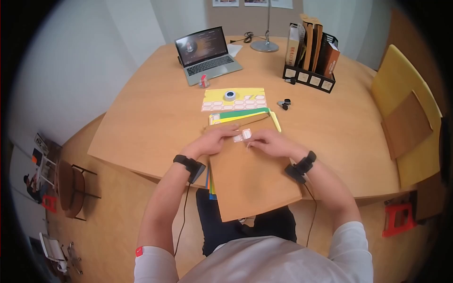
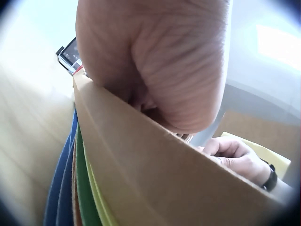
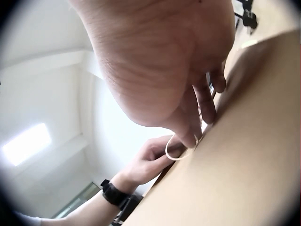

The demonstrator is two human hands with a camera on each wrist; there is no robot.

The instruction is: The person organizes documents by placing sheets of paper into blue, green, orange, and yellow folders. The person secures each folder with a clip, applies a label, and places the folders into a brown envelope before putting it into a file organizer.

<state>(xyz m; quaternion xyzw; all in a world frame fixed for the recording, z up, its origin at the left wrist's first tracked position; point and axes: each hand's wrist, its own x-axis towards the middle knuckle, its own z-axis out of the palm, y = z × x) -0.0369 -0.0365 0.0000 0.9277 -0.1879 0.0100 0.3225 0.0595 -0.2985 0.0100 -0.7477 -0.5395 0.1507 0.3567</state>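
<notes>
A brown envelope (image 1: 255,181) lies over a stack of coloured folders and overhangs the table's front edge. Two red-edged white labels (image 1: 243,136) are on its upper part, between the hands. My left hand (image 1: 214,140) rests on the envelope beside the labels, fingers extended; in the left wrist view the palm (image 2: 155,61) hides its fingertips. My right hand (image 1: 273,142) has its fingers bent down beside the labels. In the right wrist view its fingertips pinch a thin white string (image 3: 170,157), which forms a loop above the envelope (image 3: 235,160).
Behind the stack lie a yellow sheet with labels (image 1: 212,104), a white tape roll (image 1: 230,96) and black clips (image 1: 284,104). Farther back are a laptop (image 1: 207,54), a lamp base (image 1: 264,45) and a black file rack (image 1: 309,79). A yellow chair back (image 1: 406,94) stands right.
</notes>
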